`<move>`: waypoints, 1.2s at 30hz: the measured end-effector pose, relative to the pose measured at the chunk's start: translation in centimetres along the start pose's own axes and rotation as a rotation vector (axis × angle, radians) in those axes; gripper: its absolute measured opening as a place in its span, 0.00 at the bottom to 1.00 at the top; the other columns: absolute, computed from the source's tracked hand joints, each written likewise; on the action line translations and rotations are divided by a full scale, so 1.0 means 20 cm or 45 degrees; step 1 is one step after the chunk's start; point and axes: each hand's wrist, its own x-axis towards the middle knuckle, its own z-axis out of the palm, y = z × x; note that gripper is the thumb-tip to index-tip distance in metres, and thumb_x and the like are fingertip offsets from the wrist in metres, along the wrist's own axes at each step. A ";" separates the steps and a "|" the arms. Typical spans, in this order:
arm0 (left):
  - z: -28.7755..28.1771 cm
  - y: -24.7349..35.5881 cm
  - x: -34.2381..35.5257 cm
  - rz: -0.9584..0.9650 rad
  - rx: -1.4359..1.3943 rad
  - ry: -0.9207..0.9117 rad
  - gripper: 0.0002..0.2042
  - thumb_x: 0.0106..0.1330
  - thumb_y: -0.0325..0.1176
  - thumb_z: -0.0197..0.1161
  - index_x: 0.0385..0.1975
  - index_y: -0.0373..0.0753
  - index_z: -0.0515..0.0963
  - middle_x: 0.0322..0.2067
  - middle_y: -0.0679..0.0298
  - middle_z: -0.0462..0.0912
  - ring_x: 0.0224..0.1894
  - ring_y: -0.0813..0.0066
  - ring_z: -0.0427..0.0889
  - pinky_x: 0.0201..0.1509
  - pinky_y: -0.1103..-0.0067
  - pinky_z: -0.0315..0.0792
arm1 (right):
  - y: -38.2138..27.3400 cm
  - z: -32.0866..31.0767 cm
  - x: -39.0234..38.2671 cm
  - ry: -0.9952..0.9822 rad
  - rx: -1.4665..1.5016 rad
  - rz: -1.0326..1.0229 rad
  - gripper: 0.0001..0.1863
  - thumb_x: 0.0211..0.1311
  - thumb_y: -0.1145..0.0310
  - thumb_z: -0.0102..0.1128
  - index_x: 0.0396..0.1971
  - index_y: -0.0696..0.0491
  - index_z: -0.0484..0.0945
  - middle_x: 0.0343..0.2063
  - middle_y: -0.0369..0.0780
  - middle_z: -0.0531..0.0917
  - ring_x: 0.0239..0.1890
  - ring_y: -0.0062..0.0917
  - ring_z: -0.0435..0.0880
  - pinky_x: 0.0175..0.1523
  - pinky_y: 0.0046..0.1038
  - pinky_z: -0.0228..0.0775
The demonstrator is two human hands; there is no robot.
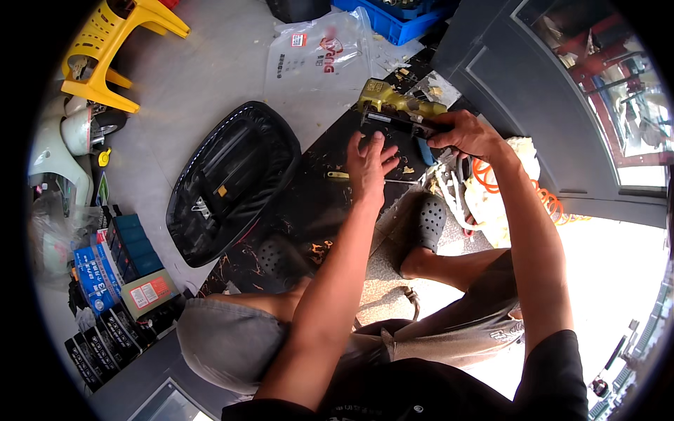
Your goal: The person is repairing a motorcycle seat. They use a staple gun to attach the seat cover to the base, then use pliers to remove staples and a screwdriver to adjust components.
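Note:
A yellow-green staple gun (400,102) with a dark, long magazine lies sideways at the far end of my reach. My right hand (467,133) is closed around the magazine's right end. Just below the tool's left part, my left hand (372,161) has its fingers spread and holds nothing that I can see. A black scooter seat (235,179) lies upside down on the floor to the left, its hollow underside and stapled rim facing up. A screwdriver (338,175) with a yellow handle rests on the black sheet beyond my left wrist.
Orange coiled hose (547,200) and pale cloth lie at the right by a grey door (533,98). A clear plastic bag (319,52), blue crate (397,21) and yellow chair (116,45) stand far off. Stacked boxes (112,281) line the left. My feet are on either side.

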 end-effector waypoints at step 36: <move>0.35 0.56 -0.22 0.760 -0.077 -0.855 0.11 0.76 0.33 0.55 0.50 0.32 0.76 0.43 0.51 0.85 0.47 0.57 0.84 0.54 0.62 0.77 | -0.50 -0.02 -0.86 1.373 -1.167 -0.734 0.20 0.46 0.74 0.74 0.43 0.55 0.85 0.31 0.39 0.79 0.31 0.29 0.81 0.35 0.33 0.75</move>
